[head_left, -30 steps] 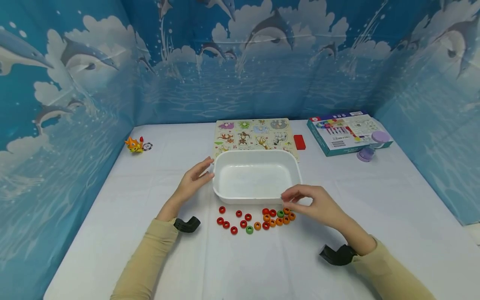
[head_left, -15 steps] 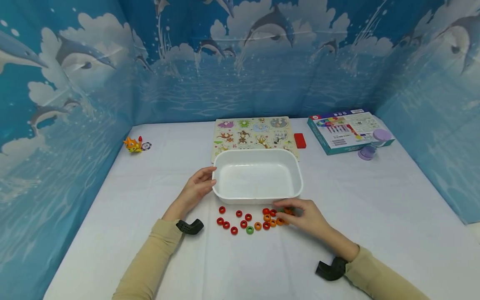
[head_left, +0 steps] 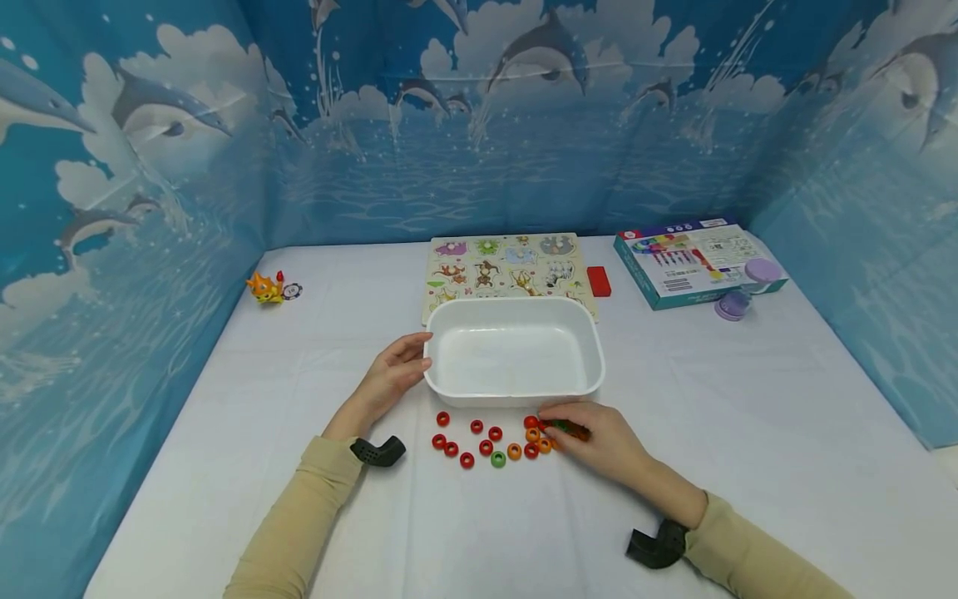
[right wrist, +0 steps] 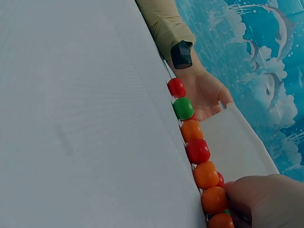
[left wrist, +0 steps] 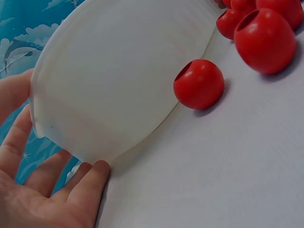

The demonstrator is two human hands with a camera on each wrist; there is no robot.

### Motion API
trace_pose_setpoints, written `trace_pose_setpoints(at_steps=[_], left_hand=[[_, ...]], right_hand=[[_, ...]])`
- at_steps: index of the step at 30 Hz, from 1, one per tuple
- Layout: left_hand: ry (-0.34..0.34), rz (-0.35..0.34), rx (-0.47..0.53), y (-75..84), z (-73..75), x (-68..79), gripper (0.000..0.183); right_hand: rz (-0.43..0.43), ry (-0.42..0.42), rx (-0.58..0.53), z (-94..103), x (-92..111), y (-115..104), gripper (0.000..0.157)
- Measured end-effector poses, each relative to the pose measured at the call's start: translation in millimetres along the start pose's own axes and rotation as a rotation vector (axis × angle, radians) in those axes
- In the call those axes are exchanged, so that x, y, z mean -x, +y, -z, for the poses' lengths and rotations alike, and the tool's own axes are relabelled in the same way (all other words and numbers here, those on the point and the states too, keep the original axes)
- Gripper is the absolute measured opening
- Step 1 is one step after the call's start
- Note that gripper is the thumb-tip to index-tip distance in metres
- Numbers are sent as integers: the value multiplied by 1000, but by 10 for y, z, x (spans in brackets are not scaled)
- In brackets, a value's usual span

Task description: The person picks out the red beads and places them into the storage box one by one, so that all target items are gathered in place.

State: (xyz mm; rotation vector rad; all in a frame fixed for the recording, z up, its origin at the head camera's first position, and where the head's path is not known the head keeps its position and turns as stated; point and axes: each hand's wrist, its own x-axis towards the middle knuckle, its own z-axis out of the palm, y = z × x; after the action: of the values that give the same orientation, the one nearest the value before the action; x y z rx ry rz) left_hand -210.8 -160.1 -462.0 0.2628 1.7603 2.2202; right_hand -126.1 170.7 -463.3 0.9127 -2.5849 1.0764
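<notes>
My left hand (head_left: 385, 378) touches the left end of the white rectangular basin (head_left: 514, 353), its fingertips against the rim and side wall in the left wrist view. My right hand (head_left: 602, 437) curls thumb and fingers around several beads (head_left: 570, 429), green and orange, at the right end of a loose group before the basin. Those beads are partly hidden by the fingers. In the right wrist view the fingers sit beside an orange bead (right wrist: 214, 200). More round, holed beads lie to the left, among them a red bead (head_left: 467, 460) and a green bead (head_left: 498, 458).
Behind the basin lies an animal puzzle board (head_left: 486, 270), with a red block (head_left: 598, 281) beside it. A toy box (head_left: 696, 262) and purple tubs (head_left: 733, 305) stand at the back right. A small orange figure (head_left: 265, 288) sits far left. Dolphin-printed curtains surround the table.
My left hand has come against the basin's left end. The right hand has moved from the basin's front rim down and left onto the beads, closing its fingers around several.
</notes>
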Motion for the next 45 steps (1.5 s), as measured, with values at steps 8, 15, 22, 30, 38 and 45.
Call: trace_pose_setpoints(at_steps=[8,15,22,30,38,45], left_hand=[[0,15,-4,4,-7,0,48],[-17,14,3,15,-2,-6,47],[-17,8,11,28,-9,-5,49],[-2,12,-10,35,-23,6,49],[-10,31,-30,61,-25,12,46],[1,27,-6,31,-20,4,46]], right_hand=[[-19,-5,59,-17,9,4,25],[-86,-6,16,-29,0,-30,25],[-136,-16,-13,-26,-7,-43,28],[-170,-16,-18,-29,-15,-68,27],[-192,-11,-5,-41,-26,-94,25],[-169,6,24,-48,-12,-82,24]])
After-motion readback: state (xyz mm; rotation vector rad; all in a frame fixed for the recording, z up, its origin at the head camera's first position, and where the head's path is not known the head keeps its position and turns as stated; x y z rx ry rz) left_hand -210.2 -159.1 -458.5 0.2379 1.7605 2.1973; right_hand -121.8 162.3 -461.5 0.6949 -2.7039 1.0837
